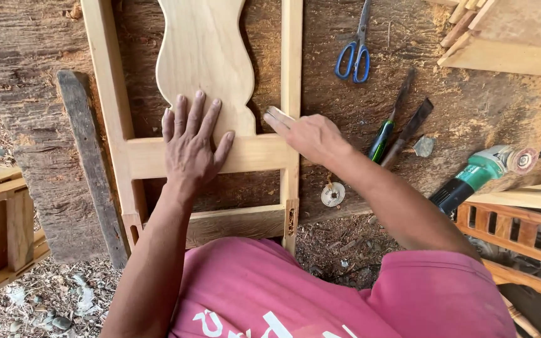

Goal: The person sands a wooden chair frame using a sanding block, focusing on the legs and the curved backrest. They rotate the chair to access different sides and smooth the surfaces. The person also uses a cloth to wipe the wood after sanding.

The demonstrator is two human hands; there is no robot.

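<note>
On the near cross rail of a pale wooden frame, the left hand is laid flat, palm down, with the fingers spread and reaching up onto the lower end of a curved, vase-shaped wooden panel. To the right of it, the right hand is closed around a small pale block, seemingly a sanding block or a folded piece of abrasive paper, though the view is too blurred for that to be settled; the block is pressed against the frame's right upright where the cross rail meets it.

The frame is laid flat on a rough, dark workbench, with its long axis running from near to far; its two uprights point away from the person and its near ends hang just over the bench edge. The panel is set between the uprights, lengthwise along the same axis.

No container with contents can be made out. To the right on the bench, a green-handled screwdriver and a chisel are seen side by side, blue-handled scissors farther off, and a green angle grinder near the right edge. A round abrasive disc is seen just beside the right forearm. Stacked wooden pieces lie at the far right.
</note>
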